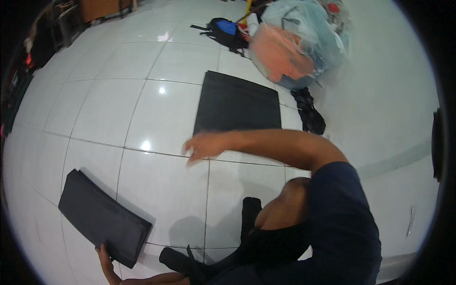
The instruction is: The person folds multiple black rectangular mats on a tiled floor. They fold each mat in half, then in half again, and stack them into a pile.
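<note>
On the floor at the lower left lies a thick black folded bundle [102, 216] with several layers showing at its edge; whether it is cloth or sheet material I cannot tell. My left hand [107, 261] grips its near edge, the thumb on top and the other fingers mostly hidden. My right hand [206, 146] is stretched across the middle, above the tiles and slightly blurred, its fingers apart and nothing visible in them. Just beyond it, a flat black square piece [240, 102] lies on the floor, its near edge partly covered by my right forearm.
A large clear plastic bag [304, 42] with orange contents stands at the back right by the pale wall [394, 85]. Beside it are a black and blue backpack [225, 33] and a crumpled black item [308, 111]. Brown wooden furniture [99, 9] is at the far left.
</note>
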The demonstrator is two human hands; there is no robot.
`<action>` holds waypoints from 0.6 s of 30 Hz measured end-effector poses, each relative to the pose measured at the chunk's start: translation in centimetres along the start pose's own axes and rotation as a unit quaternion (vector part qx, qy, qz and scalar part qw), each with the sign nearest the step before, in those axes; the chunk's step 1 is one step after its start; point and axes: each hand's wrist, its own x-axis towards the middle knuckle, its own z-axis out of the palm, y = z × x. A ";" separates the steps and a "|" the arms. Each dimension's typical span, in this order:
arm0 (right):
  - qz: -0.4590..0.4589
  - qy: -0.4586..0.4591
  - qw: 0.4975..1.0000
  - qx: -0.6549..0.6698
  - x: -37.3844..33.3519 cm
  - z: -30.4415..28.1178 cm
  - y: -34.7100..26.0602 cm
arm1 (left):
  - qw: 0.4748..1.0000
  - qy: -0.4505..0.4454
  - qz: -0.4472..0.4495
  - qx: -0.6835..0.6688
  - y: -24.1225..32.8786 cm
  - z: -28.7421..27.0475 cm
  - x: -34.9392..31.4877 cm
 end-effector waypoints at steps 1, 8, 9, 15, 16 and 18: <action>0.070 0.082 0.993 -0.041 -4.4 -3.0 3.7 | 0.999 -0.003 -0.011 0.039 0.2 -0.2 0.5; 0.451 0.595 0.625 0.227 -30.9 3.5 22.1 | 0.854 0.147 0.212 0.451 11.1 -1.5 -0.4; 0.443 0.621 0.554 0.333 -32.4 7.0 22.4 | 0.893 0.074 0.299 0.327 14.3 0.4 -1.3; 0.349 0.656 0.507 0.437 -23.0 18.7 18.2 | 0.815 -0.289 0.369 0.341 26.5 25.3 -8.7; 0.316 0.637 0.538 0.453 -20.3 19.8 16.3 | 0.786 -0.336 0.373 0.362 27.1 30.3 -9.2; 0.259 0.569 0.649 0.435 -16.4 22.2 11.9 | 0.821 -0.353 0.308 0.326 26.6 39.3 -10.4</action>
